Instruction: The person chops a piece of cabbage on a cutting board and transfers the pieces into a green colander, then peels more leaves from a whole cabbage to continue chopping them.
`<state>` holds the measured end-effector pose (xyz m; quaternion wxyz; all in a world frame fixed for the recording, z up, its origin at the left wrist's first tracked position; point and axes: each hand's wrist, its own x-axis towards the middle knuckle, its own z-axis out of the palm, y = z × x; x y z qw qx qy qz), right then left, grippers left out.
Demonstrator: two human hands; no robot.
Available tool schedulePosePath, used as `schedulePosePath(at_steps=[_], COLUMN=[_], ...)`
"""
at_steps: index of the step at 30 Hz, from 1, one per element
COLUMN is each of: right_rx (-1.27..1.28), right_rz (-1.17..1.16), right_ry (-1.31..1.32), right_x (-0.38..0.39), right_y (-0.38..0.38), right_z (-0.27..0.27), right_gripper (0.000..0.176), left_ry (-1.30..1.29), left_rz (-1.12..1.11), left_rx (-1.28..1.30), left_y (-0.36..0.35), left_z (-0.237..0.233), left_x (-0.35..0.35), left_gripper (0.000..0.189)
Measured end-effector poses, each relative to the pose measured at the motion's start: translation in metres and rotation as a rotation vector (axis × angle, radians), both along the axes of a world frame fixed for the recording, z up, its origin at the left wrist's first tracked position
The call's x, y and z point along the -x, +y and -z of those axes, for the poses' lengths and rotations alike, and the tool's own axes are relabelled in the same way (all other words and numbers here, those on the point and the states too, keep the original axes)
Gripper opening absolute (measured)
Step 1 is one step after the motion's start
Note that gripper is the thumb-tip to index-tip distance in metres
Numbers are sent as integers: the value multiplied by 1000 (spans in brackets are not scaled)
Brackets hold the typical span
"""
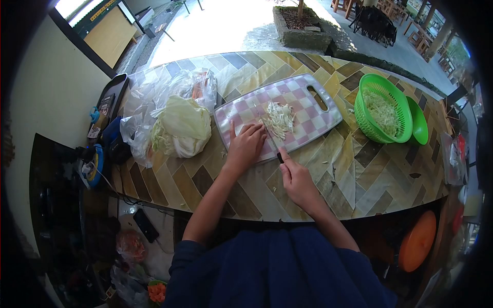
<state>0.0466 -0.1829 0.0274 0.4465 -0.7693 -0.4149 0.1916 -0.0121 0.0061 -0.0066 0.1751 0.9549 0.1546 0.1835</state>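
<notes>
My right hand (298, 180) grips the black handle of a knife (280, 157), its forefinger stretched along the top. The thin blade points away from me across a pink-and-white checked cutting board (319, 122). Just left of the blade, my left hand (247, 145) presses down with bent fingers on a piece of cabbage, mostly hidden beneath it. Shredded cabbage (280, 119) lies in a loose pile against the blade's right side. Left of the board sits a partly cut head of cabbage (184, 127), beside a clear plastic bag (137, 134).
A green colander (367, 121) full of shreds stands at the right, with a green bowl (419, 121) beside it. A dark tray (114, 95) and a blue tape-like roll (95, 167) lie at the left edge. Below the table are a phone (146, 225) and an orange lid (417, 241).
</notes>
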Motion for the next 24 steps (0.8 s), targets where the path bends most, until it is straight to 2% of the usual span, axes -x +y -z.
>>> schedulePosePath(at_steps=[3,6,9,12,15,24], right_rx=[-36,34,9,75,-56,-41], right_rz=[41,32,38,38,30,10], right_ry=[-39,57,53,88,26,-45], right_x=[2,-1,-4,-5,-3,3], right_y=[2,1,0,0,0,1], right_z=[4,0,0,-10,3,7], right_gripper=[43,44,44,44,44,45], left_ry=[-15,47,-11,20,-4,22], left_rz=[2,1,5,20,3,18], left_rx=[1,-3,-125,-104,-22,-7], left_y=[-1,0,3,6,7,5], left_z=[0,-2,3,4,4,3], left_x=[0,-2,-4,-3,-3,0], left_gripper=[27,27,27,28,29,29])
